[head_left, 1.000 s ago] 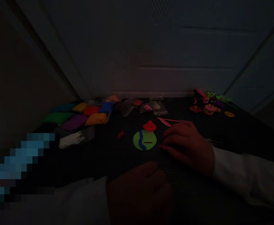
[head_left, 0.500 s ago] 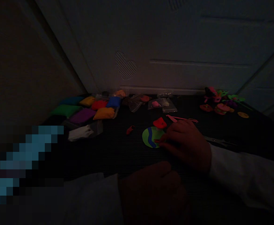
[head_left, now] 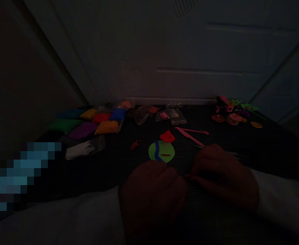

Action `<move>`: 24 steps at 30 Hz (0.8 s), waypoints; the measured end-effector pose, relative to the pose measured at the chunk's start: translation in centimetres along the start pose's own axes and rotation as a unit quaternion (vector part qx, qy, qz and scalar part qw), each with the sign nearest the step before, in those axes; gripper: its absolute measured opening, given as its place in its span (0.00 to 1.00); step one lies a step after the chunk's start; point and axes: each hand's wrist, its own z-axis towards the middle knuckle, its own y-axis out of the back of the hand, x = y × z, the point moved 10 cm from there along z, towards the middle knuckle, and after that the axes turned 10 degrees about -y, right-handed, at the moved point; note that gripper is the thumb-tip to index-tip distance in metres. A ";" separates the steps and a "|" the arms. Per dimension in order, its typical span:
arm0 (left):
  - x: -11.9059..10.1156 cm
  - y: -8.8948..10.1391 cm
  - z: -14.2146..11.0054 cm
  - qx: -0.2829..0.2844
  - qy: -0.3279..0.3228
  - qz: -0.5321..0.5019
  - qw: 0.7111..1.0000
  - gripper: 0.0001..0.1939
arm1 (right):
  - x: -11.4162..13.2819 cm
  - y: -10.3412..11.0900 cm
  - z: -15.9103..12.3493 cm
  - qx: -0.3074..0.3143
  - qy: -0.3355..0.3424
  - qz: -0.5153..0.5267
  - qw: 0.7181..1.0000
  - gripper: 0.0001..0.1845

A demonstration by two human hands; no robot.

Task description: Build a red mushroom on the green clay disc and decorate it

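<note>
A green clay disc [head_left: 168, 149] lies on the table with a blue wavy band [head_left: 157, 149] across its left part. A short dark red strip [head_left: 165, 155] rests on its right part. Touching the disc's upper edge is a red clay cap [head_left: 167, 136] with a pale base. My left hand [head_left: 153, 190] is closed just in front of the disc, fingers curled under; whatever they hold is hidden. To the right, my right hand [head_left: 221, 175] is in a pinch above the table. A small reddish tip shows at its fingers, too dark to tell apart from a fingertip.
Bags of coloured clay [head_left: 107, 127] crowd the back left, with a white bag [head_left: 80, 150] nearest. A small reddish-brown clay piece [head_left: 134, 145] lies left of the disc. Pink tools [head_left: 190, 136] and scissors [head_left: 237, 155] lie right. Finished clay figures [head_left: 235, 118] stand back right, before a pale panel.
My right hand has drawn back from the disc toward the right and nearer me, uncovering the dark red strip. My left hand has moved left and up, close to the disc. The view has shifted slightly.
</note>
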 end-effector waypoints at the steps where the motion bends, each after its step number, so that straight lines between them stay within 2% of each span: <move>1: 0.5 -0.2 0.0 0.010 0.016 0.000 1.000 0.04 | 0.1 -0.2 0.0 0.008 0.010 0.001 1.000 0.02; 3: 0.9 -0.3 0.0 0.017 0.023 -0.001 1.000 0.04 | 0.3 -0.5 0.0 0.020 0.028 0.000 0.999 0.03; 8: 0.1 -0.6 0.2 0.022 -0.017 -0.014 1.000 0.05 | 0.6 -0.9 -0.1 0.040 0.035 0.007 0.999 0.04; 13: 0.2 -1.6 0.3 0.053 -0.006 -0.058 0.997 0.05 | 0.3 -1.3 -0.1 0.053 0.015 0.016 0.998 0.06; 17: 0.3 -1.7 0.2 0.055 0.004 -0.071 0.996 0.07 | 0.8 -1.3 -0.2 0.059 0.025 0.003 0.998 0.07; 21: 0.5 -1.9 0.2 0.065 0.023 -0.079 0.995 0.07 | 0.1 0.8 0.4 0.037 0.025 -0.035 0.998 0.09; 24: 0.5 -1.9 0.1 0.060 0.025 -0.073 0.995 0.09 | -3.1 3.8 1.9 -0.011 -0.046 -0.100 0.994 0.11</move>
